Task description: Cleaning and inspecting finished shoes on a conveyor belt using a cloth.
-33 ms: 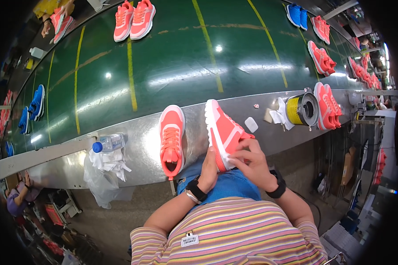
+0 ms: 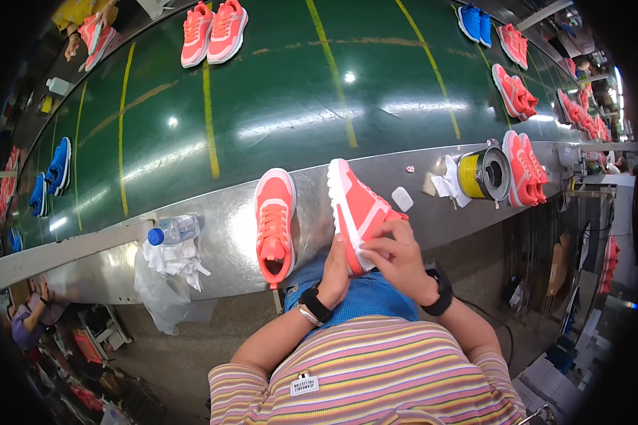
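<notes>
A coral sneaker (image 2: 354, 205) with a white sole lies tilted on its side at the near edge of the metal ledge, toe pointing away from me. My left hand (image 2: 335, 274) is closed against its heel end, with the thumb along the sole. Thumb and forefinger of my right hand (image 2: 404, 263) are pinched together at the sneaker's side, close to where the upper meets the sole. Whatever lies between those fingertips is too small to make out. The matching sneaker (image 2: 275, 212) stands upright on the ledge to the left, touched by neither hand.
Beyond the metal ledge (image 2: 227, 262) runs a green conveyor belt (image 2: 283, 92) carrying coral and blue sneakers. A blue-capped bottle (image 2: 177, 229) and crumpled white paper (image 2: 174, 258) sit left. On the right are a white pad (image 2: 402, 199), a yellow-banded can (image 2: 484, 175) and another coral pair (image 2: 524, 170).
My right hand's pinched fingertips have shifted slightly up and left along the sneaker's side. The pairs on the belt have slid a tiny bit left. My left hand stays in place.
</notes>
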{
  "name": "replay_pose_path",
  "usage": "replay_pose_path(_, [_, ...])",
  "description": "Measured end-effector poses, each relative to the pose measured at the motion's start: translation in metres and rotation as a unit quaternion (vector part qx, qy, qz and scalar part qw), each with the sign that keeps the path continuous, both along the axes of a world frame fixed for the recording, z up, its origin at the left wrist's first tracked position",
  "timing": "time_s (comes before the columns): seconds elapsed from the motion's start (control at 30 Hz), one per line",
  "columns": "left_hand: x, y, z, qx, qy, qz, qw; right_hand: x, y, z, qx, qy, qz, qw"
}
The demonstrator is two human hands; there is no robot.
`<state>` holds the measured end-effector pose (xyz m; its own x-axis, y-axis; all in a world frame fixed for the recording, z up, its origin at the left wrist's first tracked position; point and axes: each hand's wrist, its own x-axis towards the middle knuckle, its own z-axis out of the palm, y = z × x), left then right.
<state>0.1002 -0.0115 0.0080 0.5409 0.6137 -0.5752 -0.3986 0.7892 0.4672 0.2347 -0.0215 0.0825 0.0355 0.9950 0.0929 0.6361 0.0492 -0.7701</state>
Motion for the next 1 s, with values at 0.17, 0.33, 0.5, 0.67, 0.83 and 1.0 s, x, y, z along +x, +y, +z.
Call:
replay_pose_path(0.17, [-0.007,0.013,0.008,-0.047,-0.014,0.007,0.999,-0.004,-0.01,-0.008,0.012,-0.014,0.052,0.998])
replay_pose_path(0.33, [-0.008,0.039,0.041,-0.15,-0.05,0.056,0.986,0.005,-0.02,0.01,0.084,-0.095,0.029,0.991])
replay_pose_path(0.5, [-0.024,0.041,0.024,-0.197,-0.193,0.058,0.96,0.004,-0.014,0.006,0.033,0.174,-0.196,0.965])
replay_pose_path(0.67, [-0.021,0.036,0.026,-0.193,-0.215,0.106,0.951,-0.029,0.0,-0.013,0.059,0.191,-0.12,0.972])
replay_pose_path(0.83, [-0.03,0.03,0.014,-0.224,-0.177,0.123,0.951,-0.045,0.009,-0.038,-0.023,0.227,-0.102,0.968])
replay_pose_path(1.0, [-0.034,0.025,0.008,-0.292,-0.236,0.099,0.922,-0.02,0.024,-0.079,-0.027,0.214,-0.157,0.964])
